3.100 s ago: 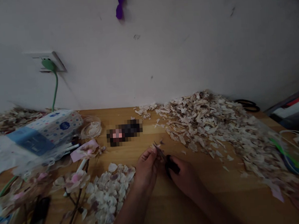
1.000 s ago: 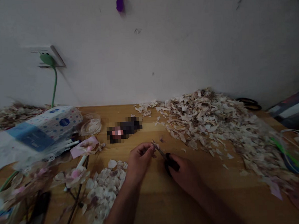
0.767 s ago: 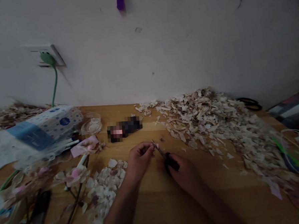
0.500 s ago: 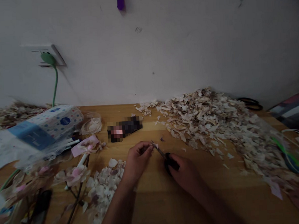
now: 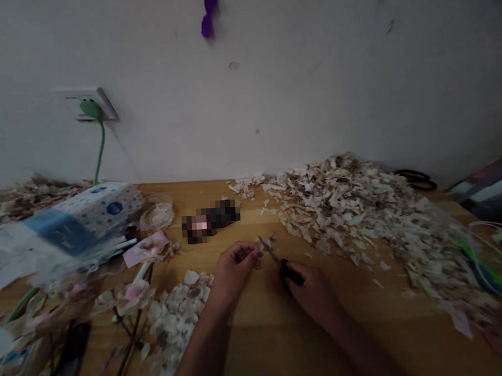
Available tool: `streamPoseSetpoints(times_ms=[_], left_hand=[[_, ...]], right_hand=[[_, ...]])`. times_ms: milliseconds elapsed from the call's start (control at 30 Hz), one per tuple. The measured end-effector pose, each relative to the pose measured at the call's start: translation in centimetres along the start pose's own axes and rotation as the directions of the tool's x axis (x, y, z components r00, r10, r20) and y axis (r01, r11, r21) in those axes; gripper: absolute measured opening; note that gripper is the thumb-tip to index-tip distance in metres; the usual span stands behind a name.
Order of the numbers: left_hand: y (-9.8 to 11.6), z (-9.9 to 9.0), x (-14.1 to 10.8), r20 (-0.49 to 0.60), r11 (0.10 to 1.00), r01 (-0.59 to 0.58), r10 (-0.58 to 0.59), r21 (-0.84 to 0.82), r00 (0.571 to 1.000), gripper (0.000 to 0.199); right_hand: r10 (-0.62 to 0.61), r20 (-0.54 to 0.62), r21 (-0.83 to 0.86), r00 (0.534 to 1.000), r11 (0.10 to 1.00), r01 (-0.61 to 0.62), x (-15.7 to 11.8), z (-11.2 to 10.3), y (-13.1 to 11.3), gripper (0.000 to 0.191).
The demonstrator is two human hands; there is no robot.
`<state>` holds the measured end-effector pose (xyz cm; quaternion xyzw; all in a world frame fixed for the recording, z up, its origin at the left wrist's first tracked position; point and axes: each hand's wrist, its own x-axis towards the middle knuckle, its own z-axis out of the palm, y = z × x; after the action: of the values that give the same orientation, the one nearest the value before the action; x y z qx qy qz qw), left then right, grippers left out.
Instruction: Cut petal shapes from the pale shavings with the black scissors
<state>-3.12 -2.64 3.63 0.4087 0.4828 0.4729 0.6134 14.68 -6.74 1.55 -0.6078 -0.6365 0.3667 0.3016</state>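
Note:
Near the middle of the wooden table (image 5: 258, 333), my left hand (image 5: 237, 267) pinches a small pale petal-like piece (image 5: 258, 249) between thumb and fingertips. My right hand (image 5: 310, 286) is closed round the black handles of a pair of scissors (image 5: 273, 256), whose blades point up and left and reach the piece. Left of my left forearm lies a pile of pale, rounded petals (image 5: 177, 315). To the right spreads a large heap of dry, pale scraps (image 5: 340, 200). A blurred-out dark object (image 5: 214, 219) rests behind my left hand.
At the left are a tissue pack (image 5: 88, 216), clear plastic, pens and flowers on dark stems (image 5: 132, 295). Another pair of black handles (image 5: 416, 179) lies at the back right. A green plug (image 5: 91, 108) sits in the wall socket. White and green cables lie at the right.
The view has tilted up slightly, so the table sits lower in it. The scissor blades look slightly more open around the piece. Both hands keep their hold.

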Motion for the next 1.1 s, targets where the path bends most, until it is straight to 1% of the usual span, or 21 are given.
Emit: streamPoseSetpoints(times_ms=[100,200,333,400,500,633,733,933,1100], left_hand=[[-0.7,-0.1,0.2,-0.019,0.999,-0.010,0.009,-0.047,1.000,0.030],[-1.1,0.0,0.2,-0.025,0.995,-0.022,0.020,-0.100,0.999,0.032],[-1.0,0.3,0.0,-0.045,0.996,-0.091,0.091,0.005,0.995,0.026],[-0.7,0.5,-0.1,-0.062,0.993,-0.106,0.110,0.052,0.992,0.024],[-0.3,0.6,-0.1,-0.060,0.993,-0.107,0.110,0.054,0.992,0.026],[-0.3,0.6,0.0,-0.060,0.993,-0.118,0.118,0.010,0.991,0.028],[-0.4,0.6,0.0,-0.066,0.993,-0.118,0.116,-0.019,0.991,0.027],[-0.1,0.6,-0.1,-0.057,0.997,-0.068,0.066,-0.044,0.996,0.026],[-0.7,0.2,0.1,-0.070,0.997,-0.072,0.069,-0.033,0.995,0.027]], right_hand=[[-0.007,0.002,-0.033,1.000,0.999,0.007,0.1,0.2,0.3,0.018],[0.010,0.003,-0.071,1.000,0.997,-0.010,0.1,0.4,0.5,0.022],[0.005,0.006,-0.144,1.000,0.990,-0.004,0.0,0.5,0.4,0.022],[0.008,0.016,-0.167,1.000,0.986,-0.005,-0.1,0.4,0.3,0.023],[0.014,0.030,-0.181,0.999,0.983,-0.008,-0.2,0.3,0.1,0.021],[0.001,0.021,-0.206,1.000,0.979,0.003,-0.4,0.3,-0.3,0.017],[-0.008,0.027,-0.189,1.000,0.982,0.013,-0.4,0.2,-0.5,0.016],[-0.011,0.034,-0.165,0.999,0.986,0.017,-0.3,0.2,-0.6,0.013],[-0.011,0.051,-0.105,0.999,0.994,0.016,-0.3,0.0,-0.6,0.016]])
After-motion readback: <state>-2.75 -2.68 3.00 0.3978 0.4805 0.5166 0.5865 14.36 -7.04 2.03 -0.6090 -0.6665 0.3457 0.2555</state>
